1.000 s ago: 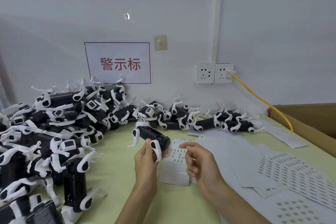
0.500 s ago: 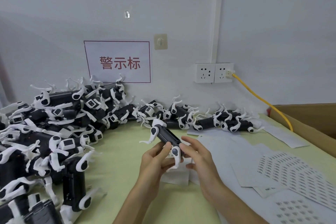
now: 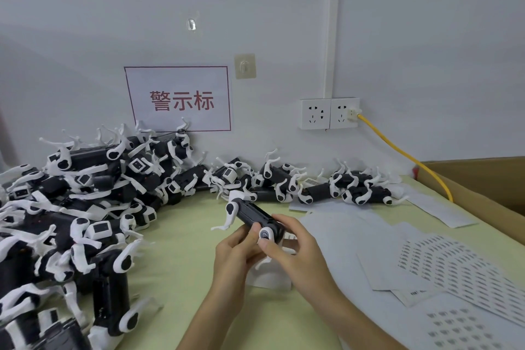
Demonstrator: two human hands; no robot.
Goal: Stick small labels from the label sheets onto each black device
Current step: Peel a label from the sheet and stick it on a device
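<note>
I hold one black device with white legs point(image 3: 250, 214) above the green table point(image 3: 181, 258), tilted with its far end up to the left. My left hand point(image 3: 237, 250) grips its near end from below. My right hand point(image 3: 295, 247) holds the same end from the right, thumb pressed near the round white joint. A large heap of the same black devices point(image 3: 71, 207) fills the left side. Label sheets point(image 3: 443, 273) lie at the right. A small white label sheet point(image 3: 270, 275) lies under my hands, mostly hidden.
A row of black devices point(image 3: 312, 187) lines the wall behind my hands. A cardboard box point(image 3: 483, 187) stands at the far right, with a yellow cable point(image 3: 403, 153) running to the wall socket point(image 3: 329, 113). A sign with red characters point(image 3: 179, 99) hangs on the wall.
A second ago only my left hand held the device while my right hand hovered beside it. The right hand has come onto the device, which tilted and moved slightly right.
</note>
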